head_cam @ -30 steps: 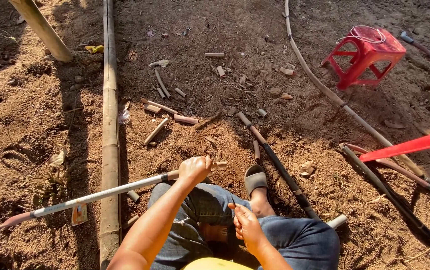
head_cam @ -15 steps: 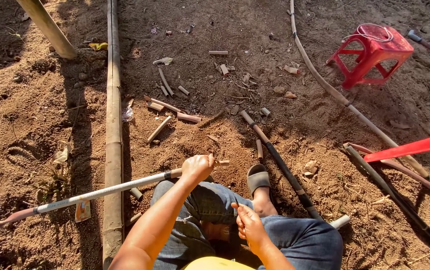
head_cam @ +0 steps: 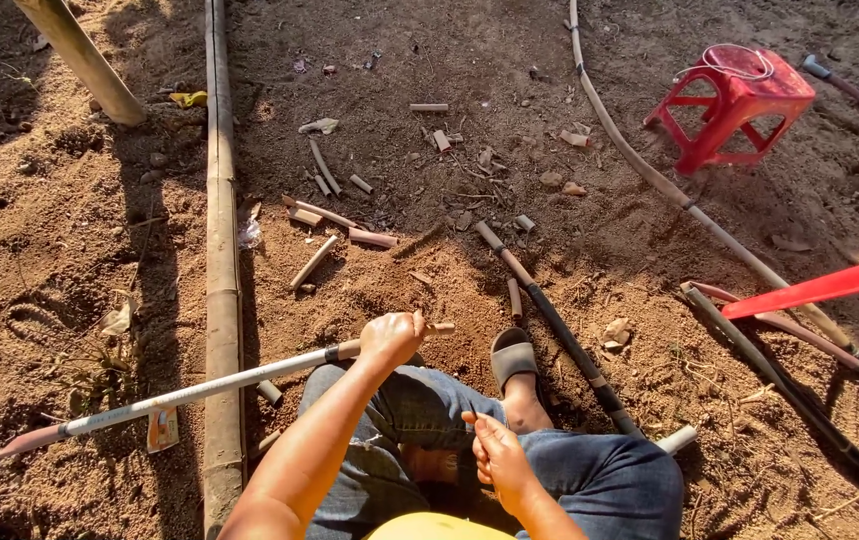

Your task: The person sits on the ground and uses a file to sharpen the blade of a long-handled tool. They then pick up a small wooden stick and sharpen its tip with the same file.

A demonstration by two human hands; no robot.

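Here, a seated person grips a long pale rod over their knees.
The left hand (head_cam: 390, 338) is closed around the rod (head_cam: 200, 388), which slants left across the bamboo pole (head_cam: 222, 300); the right hand (head_cam: 498, 455) hovers loosely curled and empty above the lap. A firm, near-end grip should steady it best. Since the earlier frame, little has shifted.

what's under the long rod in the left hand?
The rod crosses over the bamboo pole lying on the sandy ground. The left hand covers the part it grips; the far tip runs out of frame.
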